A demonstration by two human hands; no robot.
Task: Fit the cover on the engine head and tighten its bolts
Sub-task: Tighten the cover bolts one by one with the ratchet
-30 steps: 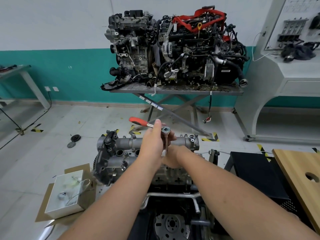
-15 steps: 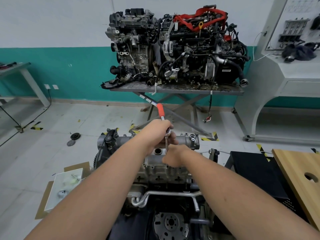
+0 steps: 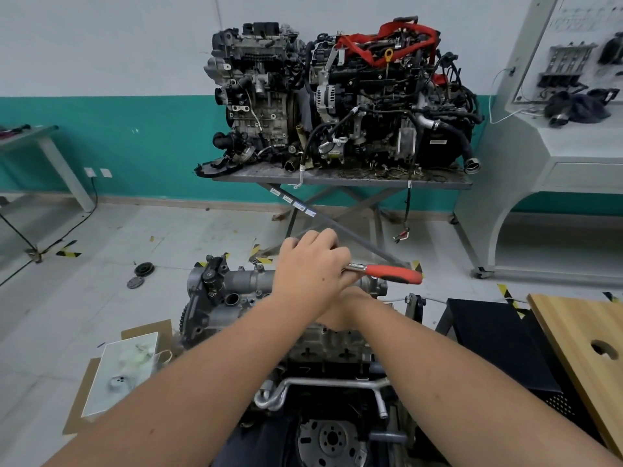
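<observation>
The grey metal engine head with its cover (image 3: 236, 291) sits low in the middle, on top of the engine block. My left hand (image 3: 310, 267) grips the head end of a ratchet wrench above the cover. The wrench's red handle (image 3: 394, 274) sticks out to the right. My right hand (image 3: 347, 308) lies just under the left hand, curled around the ratchet's extension bar down at the cover. The left hand hides most of its fingers, the extension bar and the bolt.
A metal table (image 3: 337, 178) behind carries two full engines. A white box (image 3: 124, 369) on cardboard lies on the floor at left. A black stand (image 3: 499, 335) and a wooden board (image 3: 586, 342) are at right, and a grey console (image 3: 556, 156) at far right.
The ratchet's red handle has swung clockwise, from pointing left, through pointing away from me, to pointing right. My left hand turned with it. The right hand stayed at the cover.
</observation>
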